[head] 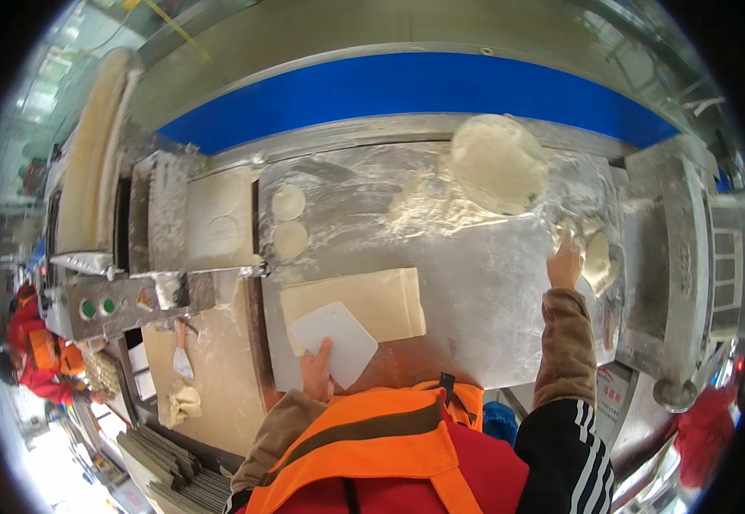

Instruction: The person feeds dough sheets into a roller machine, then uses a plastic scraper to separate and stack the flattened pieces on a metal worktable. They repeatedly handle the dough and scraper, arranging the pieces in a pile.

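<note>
My left hand [318, 372] holds a white flat plastic scraper [340, 337], thumb on top. The scraper overlaps the near left part of a folded sheet of pale dough [388, 299] on the metal worktable [475, 276]. At the right side of the table, my right arm is stretched forward. My right hand [565, 266] is closed on a dough scrap [562, 228], with its fingertips partly hidden. More irregular dough pieces [598, 260] lie just right of that hand. Beyond it sits a large round floury mass or container [499, 164], its kind unclear, beside loose flour [427, 202].
Two dough discs [289, 221] lie at the table's left. Further left stands a floury machine [167, 212] with green buttons [97, 308]. A scraper with a wooden handle [182, 353] and a dough lump [184, 403] lie below it. Metal machinery [668, 263] borders the right. Co-workers are at both sides.
</note>
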Tool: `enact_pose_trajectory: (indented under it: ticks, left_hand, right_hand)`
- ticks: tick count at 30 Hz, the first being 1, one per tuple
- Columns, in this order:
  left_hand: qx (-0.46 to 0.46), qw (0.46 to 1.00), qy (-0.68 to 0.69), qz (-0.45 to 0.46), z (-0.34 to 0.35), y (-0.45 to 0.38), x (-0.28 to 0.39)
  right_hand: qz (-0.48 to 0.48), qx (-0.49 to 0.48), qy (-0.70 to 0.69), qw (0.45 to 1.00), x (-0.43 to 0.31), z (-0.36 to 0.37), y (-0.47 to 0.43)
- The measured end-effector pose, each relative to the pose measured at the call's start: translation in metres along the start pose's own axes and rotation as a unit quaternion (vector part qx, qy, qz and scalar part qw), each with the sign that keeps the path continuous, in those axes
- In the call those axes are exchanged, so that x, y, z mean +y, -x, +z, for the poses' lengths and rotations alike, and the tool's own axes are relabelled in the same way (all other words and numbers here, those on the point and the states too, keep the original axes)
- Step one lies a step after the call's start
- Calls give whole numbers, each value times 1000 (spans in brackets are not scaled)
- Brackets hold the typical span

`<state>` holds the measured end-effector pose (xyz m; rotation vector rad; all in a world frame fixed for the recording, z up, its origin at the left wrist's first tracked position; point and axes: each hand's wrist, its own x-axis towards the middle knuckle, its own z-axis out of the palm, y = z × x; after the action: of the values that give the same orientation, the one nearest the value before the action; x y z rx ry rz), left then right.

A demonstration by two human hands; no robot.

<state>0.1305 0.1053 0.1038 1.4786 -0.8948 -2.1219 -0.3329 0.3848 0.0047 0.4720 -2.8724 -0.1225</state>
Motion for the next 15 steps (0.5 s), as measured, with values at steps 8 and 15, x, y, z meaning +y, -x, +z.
enact_pose_trajectory:
  ticks: [8, 15]
  left_hand:
    - [-60, 997, -32, -30, 20, -19, 17]
    - [-74, 995, -63, 6, 42, -43, 26]
  right_hand:
    - [-106, -338, -622, 699, -174, -40, 93]
    - [-55, -618, -605, 498, -283, -122, 141]
